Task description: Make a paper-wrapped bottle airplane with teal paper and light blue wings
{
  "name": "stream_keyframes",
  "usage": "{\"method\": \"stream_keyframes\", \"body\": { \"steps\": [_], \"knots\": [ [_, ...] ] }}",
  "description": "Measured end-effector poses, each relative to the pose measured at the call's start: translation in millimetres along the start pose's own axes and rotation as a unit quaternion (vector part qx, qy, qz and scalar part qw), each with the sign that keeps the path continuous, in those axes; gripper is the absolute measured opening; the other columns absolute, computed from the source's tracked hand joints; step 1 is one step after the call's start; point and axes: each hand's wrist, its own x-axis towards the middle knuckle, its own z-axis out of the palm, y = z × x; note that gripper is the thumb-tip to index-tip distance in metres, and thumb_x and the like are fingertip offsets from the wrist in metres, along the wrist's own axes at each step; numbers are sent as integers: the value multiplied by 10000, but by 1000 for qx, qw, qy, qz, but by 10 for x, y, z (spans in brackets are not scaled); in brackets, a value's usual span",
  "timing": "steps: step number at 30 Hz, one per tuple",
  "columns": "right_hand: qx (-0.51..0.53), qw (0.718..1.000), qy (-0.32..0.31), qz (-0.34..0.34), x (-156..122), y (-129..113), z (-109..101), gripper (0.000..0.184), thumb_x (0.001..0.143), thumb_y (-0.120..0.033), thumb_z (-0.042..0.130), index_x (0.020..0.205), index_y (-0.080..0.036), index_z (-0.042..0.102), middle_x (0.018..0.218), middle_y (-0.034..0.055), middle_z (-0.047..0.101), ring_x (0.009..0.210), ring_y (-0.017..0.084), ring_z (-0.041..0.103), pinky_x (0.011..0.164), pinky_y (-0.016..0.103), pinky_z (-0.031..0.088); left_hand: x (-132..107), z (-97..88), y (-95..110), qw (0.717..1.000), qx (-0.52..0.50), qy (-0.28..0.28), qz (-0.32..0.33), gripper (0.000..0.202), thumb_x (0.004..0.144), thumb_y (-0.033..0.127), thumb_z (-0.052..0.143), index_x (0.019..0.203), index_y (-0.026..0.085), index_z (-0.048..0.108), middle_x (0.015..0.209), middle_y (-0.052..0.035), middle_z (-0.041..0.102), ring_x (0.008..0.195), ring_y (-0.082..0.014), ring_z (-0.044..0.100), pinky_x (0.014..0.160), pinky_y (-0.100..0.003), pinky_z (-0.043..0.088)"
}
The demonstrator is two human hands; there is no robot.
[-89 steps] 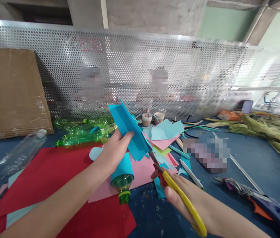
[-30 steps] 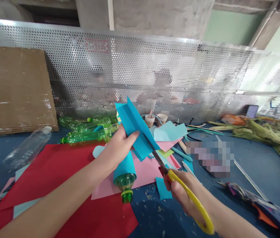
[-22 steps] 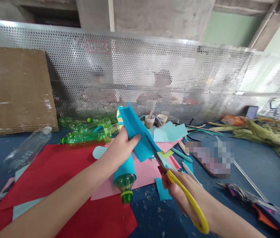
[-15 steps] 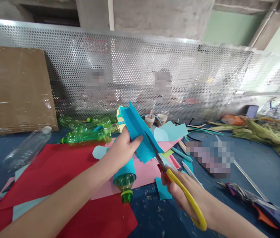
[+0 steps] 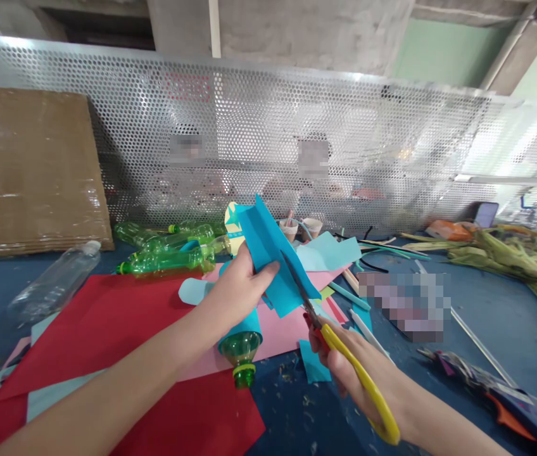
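Observation:
My left hand (image 5: 244, 278) pinches a folded piece of blue paper (image 5: 268, 247), thumb on top, above the table. In my right hand (image 5: 344, 354) are scissors (image 5: 361, 373) with yellow and red handles; their blades lie along the paper's right part, between its layers or cutting into it. Below my left hand lies a green bottle (image 5: 242, 348) wrapped in blue paper, its neck toward me. Sheets of pink paper (image 5: 278, 332) and red paper (image 5: 130, 316) spread beneath. A small blue scrap (image 5: 315, 362) rests near my right hand.
Several green bottles (image 5: 168, 259) and a clear bottle (image 5: 59, 278) lie at the left, before a cardboard sheet (image 5: 31, 171). Two paper cups (image 5: 311, 228) stand at the back by a perforated metal screen (image 5: 259, 114). Corn husks (image 5: 510, 259) and a glue gun (image 5: 501, 392) are at the right.
The blue paper and both hands have shifted very slightly right in the picture, as has the whole scene. The grips on paper and scissors are the same.

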Motion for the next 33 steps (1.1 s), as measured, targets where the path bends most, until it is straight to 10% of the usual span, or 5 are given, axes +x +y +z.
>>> {"method": "stream_keyframes", "body": {
  "steps": [24,33],
  "knots": [
    [48,999,18,4,28,89,40,604,807,-815,237,690,-235,357,541,-63,311,435,92,271,382,255,187,2,1,46,999,11,-38,-22,438,827,384,609,1215,225,485,1024,-73,679,906,-286,668,755,-438,554],
    [54,998,15,-7,44,97,38,601,809,-813,228,660,-239,326,506,-69,316,395,78,266,343,237,207,106,-110,6,999,-3,12,-41,357,851,517,543,857,170,625,612,-30,646,631,-220,663,570,-317,518]
  ]
}}
